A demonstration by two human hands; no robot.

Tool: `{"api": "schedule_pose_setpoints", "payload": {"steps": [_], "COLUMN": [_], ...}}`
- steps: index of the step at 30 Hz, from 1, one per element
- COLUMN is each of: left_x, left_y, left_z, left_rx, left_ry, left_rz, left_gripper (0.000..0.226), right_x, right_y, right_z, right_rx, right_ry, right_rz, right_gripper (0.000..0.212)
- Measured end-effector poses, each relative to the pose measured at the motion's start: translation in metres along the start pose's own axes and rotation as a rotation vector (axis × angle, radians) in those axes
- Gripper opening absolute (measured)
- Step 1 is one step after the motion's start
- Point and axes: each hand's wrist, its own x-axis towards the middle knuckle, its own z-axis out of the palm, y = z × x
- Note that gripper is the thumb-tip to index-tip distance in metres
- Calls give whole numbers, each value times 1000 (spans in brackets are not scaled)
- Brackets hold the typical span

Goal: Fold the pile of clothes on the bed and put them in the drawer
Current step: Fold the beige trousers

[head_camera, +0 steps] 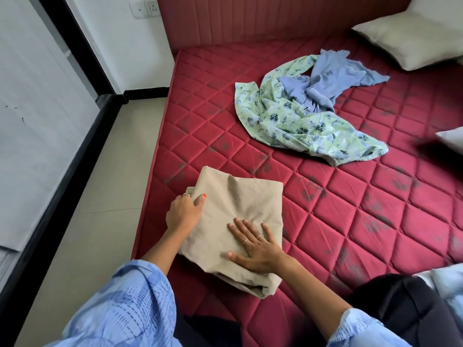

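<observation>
A folded beige garment (233,204) lies near the left edge of the red quilted mattress (350,209). My left hand (184,211) grips its left edge, thumb on top and fingers tucked under the folds. On the garment's near part my right hand (255,242) presses flat with straight fingers. Farther back on the mattress lie a crumpled green floral garment (308,126) and a light blue garment (325,81) heaped partly on top of it. No drawer is in view.
A cream pillow (411,38) rests against the red headboard (250,18) at the back right, and another pillow corner (451,139) shows at the right edge. Tiled floor (100,196) runs along the bed's left side beside a white wall with black trim.
</observation>
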Motion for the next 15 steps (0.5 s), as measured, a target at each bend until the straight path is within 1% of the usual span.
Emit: {"api": "schedule_pose_setpoints", "payload": {"steps": [2,3,5,7,9,11,13,15], "left_x": [0,-1,-5,-13,-20,-18,-11,-5], "left_y": [2,3,7,10,9,3,-7,-16], "left_z": [3,2,-2,-7,-8,-3,6,14], "left_rx": [-37,-59,-119,-181,-239,-270,-245,-185], "left_ry": [27,40,85,156,226,229,168,130], "left_rz": [-6,-6,20,52,34,-42,-144,-186], "left_gripper": [51,49,43,43,46,47,47,48], "right_x": [-2,-4,-6,0,10,23,38,51], "right_y": [4,7,13,20,26,31,37,41], "right_z": [-2,-3,-6,-13,-24,-37,-46,-46], "right_rx": [57,97,132,100,51,20,6,-12], "right_ry": [37,83,239,396,484,496,425,330], "right_rz": [-29,-46,-47,19,100,175,238,284], "right_gripper": [84,79,69,67,70,72,70,63]}}
